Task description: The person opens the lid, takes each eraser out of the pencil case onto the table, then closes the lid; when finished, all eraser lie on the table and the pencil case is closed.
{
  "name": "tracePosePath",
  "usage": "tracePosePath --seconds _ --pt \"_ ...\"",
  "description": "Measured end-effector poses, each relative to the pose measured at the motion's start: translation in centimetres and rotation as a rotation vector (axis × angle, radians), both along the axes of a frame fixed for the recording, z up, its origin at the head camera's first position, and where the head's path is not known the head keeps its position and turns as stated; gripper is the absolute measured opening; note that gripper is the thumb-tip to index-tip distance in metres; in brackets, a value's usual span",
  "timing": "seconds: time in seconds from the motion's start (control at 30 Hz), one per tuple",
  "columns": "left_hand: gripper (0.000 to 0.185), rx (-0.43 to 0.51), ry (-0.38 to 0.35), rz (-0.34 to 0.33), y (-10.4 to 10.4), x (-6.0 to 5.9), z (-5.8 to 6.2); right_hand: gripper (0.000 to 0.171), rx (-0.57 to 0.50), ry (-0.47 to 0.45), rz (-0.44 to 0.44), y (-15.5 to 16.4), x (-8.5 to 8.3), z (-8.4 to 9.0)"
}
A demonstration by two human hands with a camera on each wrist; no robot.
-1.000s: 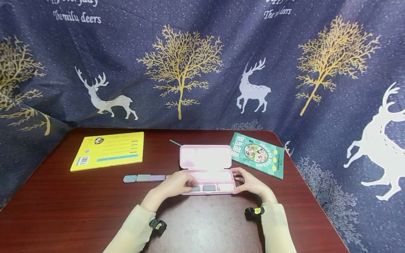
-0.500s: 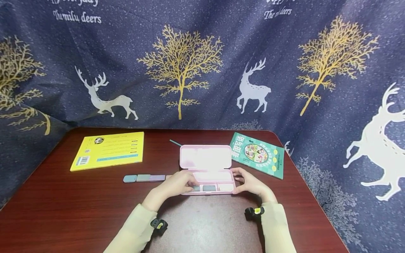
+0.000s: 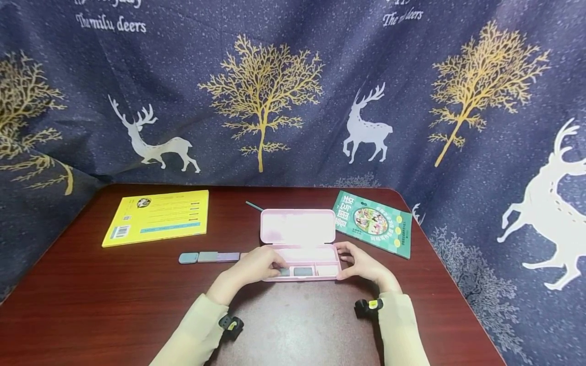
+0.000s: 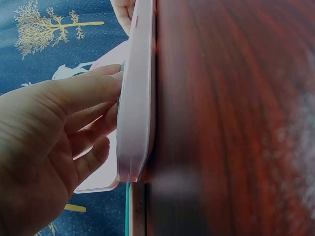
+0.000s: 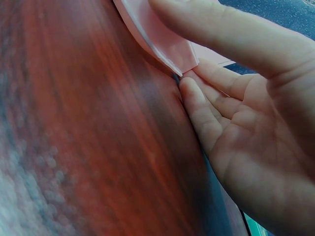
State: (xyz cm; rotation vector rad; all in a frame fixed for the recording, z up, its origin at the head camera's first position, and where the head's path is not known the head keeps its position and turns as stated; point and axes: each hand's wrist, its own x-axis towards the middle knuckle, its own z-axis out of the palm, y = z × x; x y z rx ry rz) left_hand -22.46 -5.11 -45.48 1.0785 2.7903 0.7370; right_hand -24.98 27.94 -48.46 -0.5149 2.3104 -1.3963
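Pink case point(image 3: 299, 244), lid open, centre frame on worktop point(image 3: 114, 300): left hand point(image 3: 254, 267) fingers curled into its left compartment, right hand point(image 3: 363, 264) pinching the right end; risk, judged: tray tips or slides if the right hand's hold slackens.

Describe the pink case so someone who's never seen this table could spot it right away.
On the dark red table, look between the yellow book and the green book. The pink case lies open there, lid raised, both hands at its tray; nothing else is pink.

Dark red wooden table point(image 3: 91, 305) against a navy curtain point(image 3: 293, 91) of golden trees and white deer.
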Motion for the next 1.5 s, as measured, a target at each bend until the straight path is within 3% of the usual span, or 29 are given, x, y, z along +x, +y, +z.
tracePosePath --seconds 0.2,0.57,1.07,1.5 --pt "0.019 -0.009 0.009 -0.003 0.01 -0.04 0.06 0.081 -0.006 -0.005 0.003 -0.06 -0.08 0.06" --pt "0.018 -0.052 -0.002 0.050 0.29 -0.12 -0.06 0.081 0.000 -0.001 0.002 -0.18 -0.09 0.07" --pt "0.018 -0.026 0.002 0.066 0.49 0.14 0.21 0.081 0.008 -0.001 0.001 -0.07 -0.01 0.07" --pt "0.015 0.026 -0.015 0.036 0.42 0.11 0.06 0.081 0.015 0.011 0.002 0.02 0.11 0.10"
